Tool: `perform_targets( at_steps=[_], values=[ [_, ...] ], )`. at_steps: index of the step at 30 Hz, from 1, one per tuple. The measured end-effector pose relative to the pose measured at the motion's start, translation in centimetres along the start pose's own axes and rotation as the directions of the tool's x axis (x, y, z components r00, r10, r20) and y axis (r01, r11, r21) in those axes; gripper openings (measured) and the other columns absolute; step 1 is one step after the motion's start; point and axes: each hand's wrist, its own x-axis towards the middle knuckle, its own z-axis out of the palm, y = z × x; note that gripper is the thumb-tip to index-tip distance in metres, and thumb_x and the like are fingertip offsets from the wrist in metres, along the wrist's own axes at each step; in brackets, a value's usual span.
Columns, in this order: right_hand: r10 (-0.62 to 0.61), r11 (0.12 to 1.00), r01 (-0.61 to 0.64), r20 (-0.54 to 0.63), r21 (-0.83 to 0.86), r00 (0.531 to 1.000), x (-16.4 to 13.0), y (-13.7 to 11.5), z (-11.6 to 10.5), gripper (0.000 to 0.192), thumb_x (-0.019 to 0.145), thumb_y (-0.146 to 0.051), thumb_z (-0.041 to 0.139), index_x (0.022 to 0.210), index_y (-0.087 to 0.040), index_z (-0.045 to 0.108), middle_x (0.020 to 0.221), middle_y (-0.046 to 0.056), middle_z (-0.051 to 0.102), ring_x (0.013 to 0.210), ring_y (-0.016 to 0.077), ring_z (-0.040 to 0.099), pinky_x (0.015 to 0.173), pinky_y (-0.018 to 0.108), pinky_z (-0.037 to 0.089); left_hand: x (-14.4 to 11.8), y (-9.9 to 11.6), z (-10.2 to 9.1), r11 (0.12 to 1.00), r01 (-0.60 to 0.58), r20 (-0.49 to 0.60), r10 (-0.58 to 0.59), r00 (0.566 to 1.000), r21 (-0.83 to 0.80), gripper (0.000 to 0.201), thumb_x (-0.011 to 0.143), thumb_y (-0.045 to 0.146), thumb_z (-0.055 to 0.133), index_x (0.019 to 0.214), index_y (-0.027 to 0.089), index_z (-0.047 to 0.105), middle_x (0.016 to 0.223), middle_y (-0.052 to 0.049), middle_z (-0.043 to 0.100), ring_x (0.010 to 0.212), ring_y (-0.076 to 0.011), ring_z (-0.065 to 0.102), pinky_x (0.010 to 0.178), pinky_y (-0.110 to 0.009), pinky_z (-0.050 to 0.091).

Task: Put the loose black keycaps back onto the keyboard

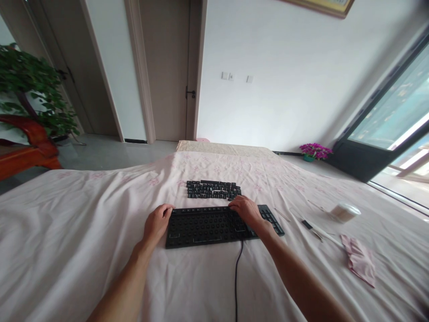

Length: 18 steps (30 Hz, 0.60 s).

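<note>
A black keyboard lies on the pink cloth in front of me. Most of its main block has bare key posts, while keys remain along the far row and on the right-hand pad. My left hand is closed on its far left corner, thumb and fingers together. My right hand reaches over the right part, its bent fingertips pressed together at the far edge; whatever they may hold is hidden. Just beyond the keyboard, loose black keycaps are laid out in rows. A black cable runs from the keyboard toward me.
On the right lie a brush, thin sticks, a round white-topped container and a crumpled pink cloth. The patterned bedspread is wrinkled. A wooden armrest and a plant stand at left.
</note>
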Motion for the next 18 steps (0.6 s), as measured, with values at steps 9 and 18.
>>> perform_targets(
  at_steps=[9, 18],
  values=[
    [-0.058, 0.995, 0.059, 0.009, -0.083, 0.998, 0.09, -0.19, 0.46, 0.023, 0.093, -0.027, 0.051, 0.094, -0.027, 0.075, 0.091, 0.002, 0.066, 0.091, 0.0173, 0.055, 0.083, 0.026, 0.037, 0.12, -0.28, 0.25, 1.000, -0.006, 0.000, 0.006, 1.000, 0.002, 0.029, 0.089, 0.036, 0.042, 0.097, 0.026, 0.068, 0.106, -0.001, 0.073, 0.098, -0.0179, 0.065, 0.083, -0.024, 0.044],
    [-0.128, 0.960, 0.127, 0.013, -0.249, 0.992, -0.15, -1.00, 0.77, 0.024, 0.095, -0.026, 0.049, 0.088, -0.025, 0.072, 0.087, 0.003, 0.065, 0.091, 0.0196, 0.051, 0.078, 0.030, 0.034, 0.22, -0.44, 0.27, 1.000, -0.007, 0.000, 0.007, 1.000, 0.004, 0.027, 0.088, 0.036, 0.044, 0.096, 0.027, 0.068, 0.106, 0.000, 0.073, 0.097, -0.0181, 0.065, 0.083, -0.024, 0.045]
  ],
)
